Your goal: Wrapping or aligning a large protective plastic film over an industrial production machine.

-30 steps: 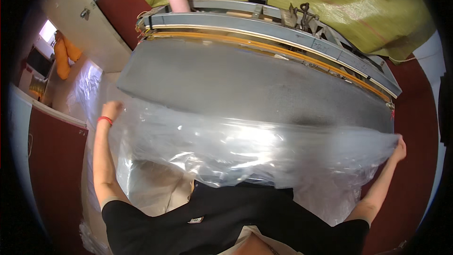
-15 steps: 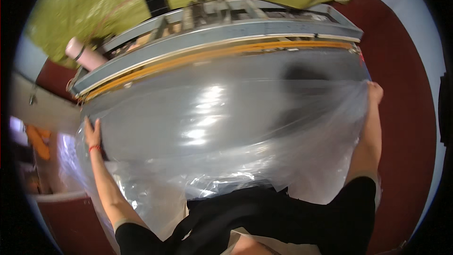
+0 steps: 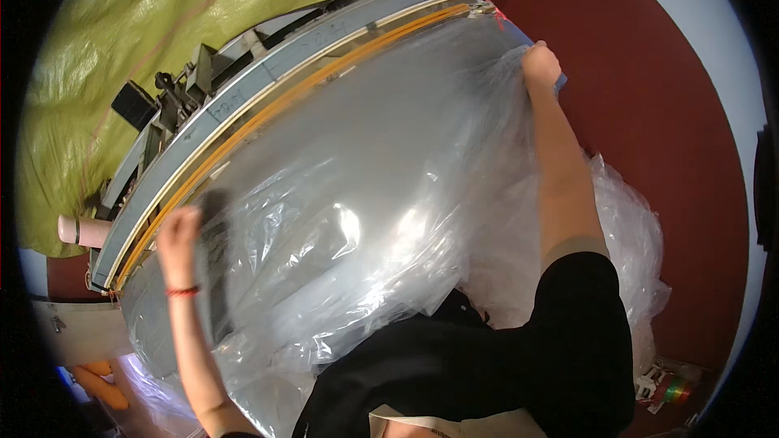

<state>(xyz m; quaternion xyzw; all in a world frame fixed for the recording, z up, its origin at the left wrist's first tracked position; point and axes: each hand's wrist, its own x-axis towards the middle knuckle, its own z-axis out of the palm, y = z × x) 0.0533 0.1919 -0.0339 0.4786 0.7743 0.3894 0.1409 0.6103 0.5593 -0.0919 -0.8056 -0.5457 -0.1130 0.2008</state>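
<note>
A large clear plastic sheet [image 3: 381, 276] lies wrinkled over a long grey flat surface [image 3: 349, 122] in front of me. At the surface's far right corner my right hand [image 3: 541, 69] is closed on the bunched edge of the sheet, drawing folds toward it. My left hand [image 3: 178, 237], with a red band at the wrist, hovers over the surface's left part near the orange strip [image 3: 243, 131]. Its fingers are curled in, and what they hold, if anything, cannot be made out. A dark shadow falls beside it.
Behind the strip runs a grey metal frame [image 3: 251, 81] with metal parts in it. A pink bottle [image 3: 83, 231] and a black box [image 3: 134, 105] stand near it, before a yellow-green tarp [image 3: 114, 32]. More plastic [image 3: 629, 235] hangs by the dark red floor [image 3: 649, 97] at right.
My view has turned, so the frame now slants. My left hand has lifted off the sheet's left side and curled, moving toward the orange strip. My right hand keeps its grip at the corner.
</note>
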